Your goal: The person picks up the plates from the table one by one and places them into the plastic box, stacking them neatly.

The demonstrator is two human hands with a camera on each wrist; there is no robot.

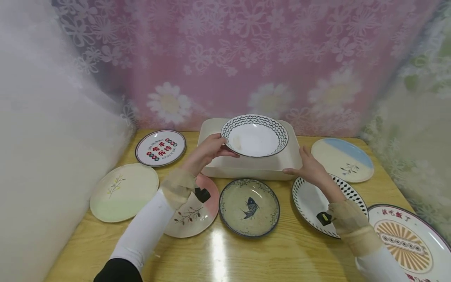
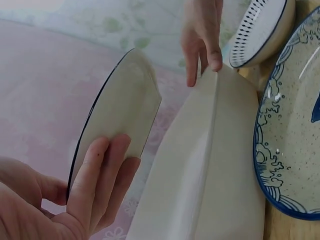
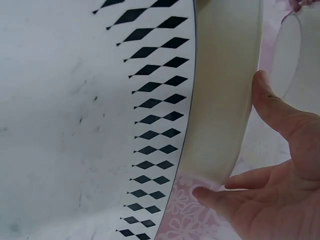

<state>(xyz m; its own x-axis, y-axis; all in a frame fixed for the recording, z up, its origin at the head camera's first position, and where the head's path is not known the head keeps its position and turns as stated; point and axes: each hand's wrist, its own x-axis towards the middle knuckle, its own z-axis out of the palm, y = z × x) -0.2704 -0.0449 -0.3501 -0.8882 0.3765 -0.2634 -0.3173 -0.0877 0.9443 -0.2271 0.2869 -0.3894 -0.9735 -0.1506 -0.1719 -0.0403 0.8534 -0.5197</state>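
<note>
Sunburst plate [image 1: 405, 243] cut off by btm-right edge.

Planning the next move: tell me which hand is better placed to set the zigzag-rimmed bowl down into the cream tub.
Left. The left hand already grips the zigzag-rimmed bowl by its rim, above the cream tub. The right hand only touches the tub's right corner, probably steadying it.
</note>
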